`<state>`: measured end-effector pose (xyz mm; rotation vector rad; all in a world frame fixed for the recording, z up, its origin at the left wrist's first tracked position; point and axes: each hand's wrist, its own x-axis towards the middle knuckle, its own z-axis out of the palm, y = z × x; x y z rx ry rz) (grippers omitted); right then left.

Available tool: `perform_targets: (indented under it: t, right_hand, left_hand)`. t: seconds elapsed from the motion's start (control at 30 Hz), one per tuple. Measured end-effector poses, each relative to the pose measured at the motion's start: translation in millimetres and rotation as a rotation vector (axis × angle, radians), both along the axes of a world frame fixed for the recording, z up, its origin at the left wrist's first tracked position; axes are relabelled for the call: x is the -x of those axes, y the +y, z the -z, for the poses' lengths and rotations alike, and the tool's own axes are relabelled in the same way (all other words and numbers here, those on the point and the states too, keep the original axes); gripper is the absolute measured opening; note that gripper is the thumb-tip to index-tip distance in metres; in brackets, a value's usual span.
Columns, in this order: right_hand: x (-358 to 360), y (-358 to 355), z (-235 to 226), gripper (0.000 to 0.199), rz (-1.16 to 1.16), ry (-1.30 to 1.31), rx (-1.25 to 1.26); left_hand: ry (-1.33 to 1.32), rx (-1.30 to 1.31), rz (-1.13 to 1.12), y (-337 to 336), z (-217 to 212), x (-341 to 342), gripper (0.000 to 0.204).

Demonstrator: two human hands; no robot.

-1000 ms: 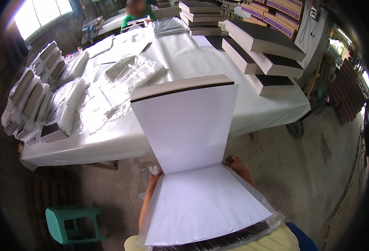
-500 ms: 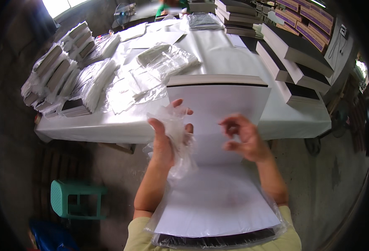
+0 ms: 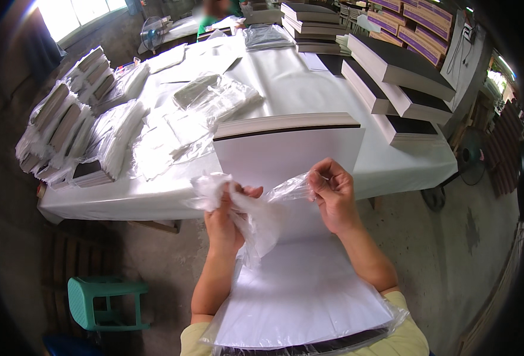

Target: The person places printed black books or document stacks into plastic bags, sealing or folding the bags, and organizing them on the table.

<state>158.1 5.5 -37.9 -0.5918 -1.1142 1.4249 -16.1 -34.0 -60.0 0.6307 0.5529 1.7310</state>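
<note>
Head view: from far away I look down on two bare hands over the lap.
Wrapped stack (image 3: 303, 308): nearest to me, on the lap, white on top, clear plastic around its near end.
Left hand (image 3: 221, 230): closed around crumpled clear film (image 3: 262, 225), which hides some fingers.
Right hand (image 3: 336, 204): thumb and fingers pinched on a drawn-out end of this film.
Film: above the lap, spanning between both hands.
Standing stack (image 3: 289, 148): upright behind the hands, white face toward me, before the white-covered table (image 3: 291, 89).
Tabletop: plastic-wrapped bundles (image 3: 54, 118) at left, black-topped stacks (image 3: 401, 57) at right.
Far side: a person in green (image 3: 205, 25), partly seen.
</note>
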Motion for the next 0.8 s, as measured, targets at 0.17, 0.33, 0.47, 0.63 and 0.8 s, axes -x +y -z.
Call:
perform_targets:
  t: [0.17, 0.33, 0.47, 0.63, 0.8]
  right_hand:
    - [-10, -1, -2, 0.017, 0.079, -0.255, -0.15]
    - [-12, 0, 0, 0.018, 0.117, -0.389, -0.273]
    - [-3, -1, -7, 0.026, 0.075, -0.087, -0.236]
    - [-8, -3, -4, 0.034, -0.015, -0.036, -0.019]
    - [-14, 0, -6, 0.032, 0.04, -0.028, 0.022]
  left_hand:
    - [0.324, -0.205, 0.094, -1, 5, 11, 0.05]
    - [0.997, -0.083, 0.089, 1, -2, -14, 0.038]
    - [0.525, -0.119, -0.004, 4, 0, -23, 0.014]
    - [0.527, -0.08, -0.17, 2, -3, -24, 0.012]
    - [0.607, -0.044, -0.201, -4, 1, -18, 0.003]
